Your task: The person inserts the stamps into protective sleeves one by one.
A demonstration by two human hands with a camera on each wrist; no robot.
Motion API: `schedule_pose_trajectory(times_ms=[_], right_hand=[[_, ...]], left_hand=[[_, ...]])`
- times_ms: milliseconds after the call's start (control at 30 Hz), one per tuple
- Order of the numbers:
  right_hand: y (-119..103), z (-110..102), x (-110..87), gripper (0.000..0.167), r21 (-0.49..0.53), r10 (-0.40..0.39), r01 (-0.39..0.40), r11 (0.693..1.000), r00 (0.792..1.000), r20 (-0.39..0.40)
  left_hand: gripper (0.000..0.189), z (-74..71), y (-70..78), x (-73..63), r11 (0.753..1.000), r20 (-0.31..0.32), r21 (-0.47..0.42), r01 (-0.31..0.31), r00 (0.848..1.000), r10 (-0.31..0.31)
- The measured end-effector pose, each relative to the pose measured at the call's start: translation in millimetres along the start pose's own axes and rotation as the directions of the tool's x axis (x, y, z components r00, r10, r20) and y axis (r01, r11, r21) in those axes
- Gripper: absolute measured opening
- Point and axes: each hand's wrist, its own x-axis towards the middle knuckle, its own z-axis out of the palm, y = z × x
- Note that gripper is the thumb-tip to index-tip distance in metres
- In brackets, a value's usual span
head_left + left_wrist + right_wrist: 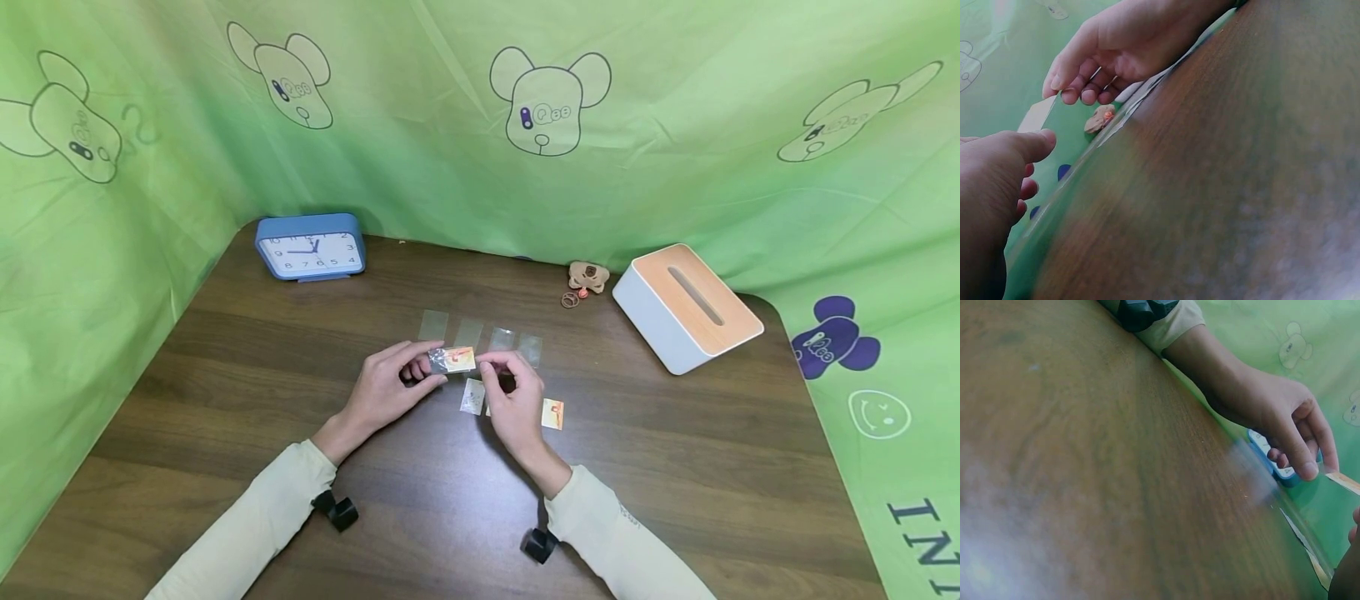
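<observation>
My left hand (386, 383) pinches the left end of a small clear plastic sleeve (438, 361), between thumb and fingers. At the sleeve's right end shows a small orange-and-yellow card (461, 359); how far it lies inside is hard to tell. Thumb and index finger of my right hand (517, 404) pinch the right edge of this piece. The left wrist view shows the pale back of the card (1036, 117) between both hands, above the table. Below, a whitish small card (472, 397) and an orange-and-white card (552, 414) lie on the table, with another partly hidden by my right hand.
Several flat clear sleeves (433, 325) lie in a row behind my hands. A blue alarm clock (311, 247) stands at the back left. Toward the back right are a brown bear-shaped keychain (588, 276) and a tissue box (686, 308). Green curtain (420, 167) surrounds the wooden table (225, 375).
</observation>
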Motion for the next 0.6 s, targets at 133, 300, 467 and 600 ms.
schedule_pose_trajectory(times_ms=[133,300,467,600], right_hand=[[-1.0,-0.3,0.2,0.013,-0.019,-0.008,0.008,1.0,1.0,0.014],[-1.5,-0.5,0.5,0.013,-0.023,-0.009,0.01,1.0,0.999,0.031],[-1.0,-0.8,0.3,0.012,-0.029,-0.02,0.021,0.999,0.999,0.047],[-1.1,-1.3,0.0,0.01,-0.02,-0.029,0.03,0.999,0.998,0.055]], left_hand=[[0.049,0.0,0.0,0.0,1.0,-0.002,-0.01,-0.008,1.0,0.008],[0.049,0.2,-0.3,-0.7,1.0,-0.001,-0.017,-0.009,1.0,0.009],[0.05,-0.3,0.8,-0.4,1.0,0.007,-0.017,-0.004,1.0,0.004],[0.05,-0.1,0.6,-0.2,1.0,0.011,-0.023,-0.004,1.0,0.004]])
